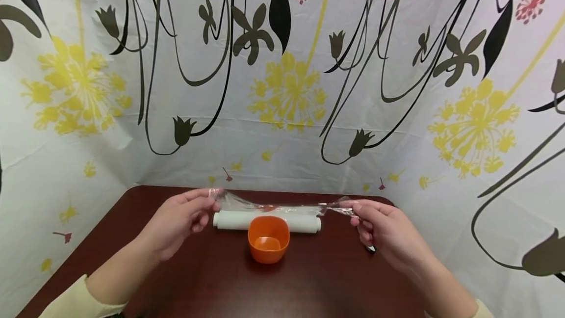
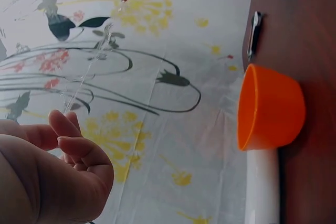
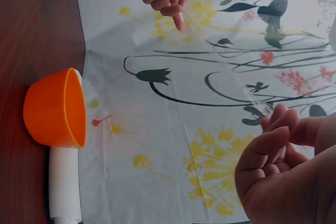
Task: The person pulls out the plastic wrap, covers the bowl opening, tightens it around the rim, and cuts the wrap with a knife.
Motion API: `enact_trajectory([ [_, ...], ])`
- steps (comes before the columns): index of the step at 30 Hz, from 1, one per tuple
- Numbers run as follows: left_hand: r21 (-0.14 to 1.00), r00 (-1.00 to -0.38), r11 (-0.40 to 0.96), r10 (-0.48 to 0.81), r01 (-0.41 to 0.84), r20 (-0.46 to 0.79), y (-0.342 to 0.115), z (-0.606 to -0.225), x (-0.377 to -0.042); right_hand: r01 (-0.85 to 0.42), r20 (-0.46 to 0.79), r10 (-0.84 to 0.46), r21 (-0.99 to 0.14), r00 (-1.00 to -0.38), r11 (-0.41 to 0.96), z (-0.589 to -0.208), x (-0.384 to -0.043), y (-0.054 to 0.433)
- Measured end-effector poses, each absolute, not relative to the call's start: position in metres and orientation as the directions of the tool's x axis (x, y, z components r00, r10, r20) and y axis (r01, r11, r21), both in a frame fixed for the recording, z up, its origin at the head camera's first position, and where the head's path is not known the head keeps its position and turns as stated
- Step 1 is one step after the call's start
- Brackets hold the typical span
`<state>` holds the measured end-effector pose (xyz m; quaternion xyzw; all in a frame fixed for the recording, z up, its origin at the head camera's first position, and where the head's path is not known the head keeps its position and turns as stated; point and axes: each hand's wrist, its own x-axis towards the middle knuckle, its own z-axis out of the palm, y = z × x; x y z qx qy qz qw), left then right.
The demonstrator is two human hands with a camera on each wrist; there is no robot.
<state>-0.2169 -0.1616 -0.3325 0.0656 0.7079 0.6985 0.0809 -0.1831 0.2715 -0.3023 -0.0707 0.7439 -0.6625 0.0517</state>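
Note:
A strip of clear plastic wrap [image 1: 282, 207] stretches in the air between both hands, above and behind an orange bowl [image 1: 268, 240]. My left hand [image 1: 183, 220] pinches one end between thumb and fingers. The other end is pinched by my right hand [image 1: 384, 229]. Upright on the table, the bowl shows only its orange inside in the head view. Behind it lies a white roll [image 1: 229, 220], partly hidden by the bowl. In both wrist views the wrap is a thin, nearly see-through line slanting from hand to hand.
A dark brown table [image 1: 212, 283] carries these things. A small black and silver tool [image 2: 254, 34], its kind unclear, lies to the right, mostly behind the right hand in the head view. Floral-printed white sheeting [image 1: 282, 161] hangs around the back and sides.

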Motion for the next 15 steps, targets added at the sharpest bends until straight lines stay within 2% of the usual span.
enact_trajectory([
  [7,0.998,-0.966,0.011,0.249,-0.064,-0.065,-0.167,-0.351,-0.191,-0.112,0.025,-0.367,-0.969,-0.93,0.219,-0.31,-0.167,0.29],
  [15,0.987,-0.936,0.022,0.313,-0.16,-0.159,-0.172,-0.381,-0.166,-0.188,-0.028,-0.479,-0.899,-0.877,0.396,-0.323,-0.156,0.304],
])
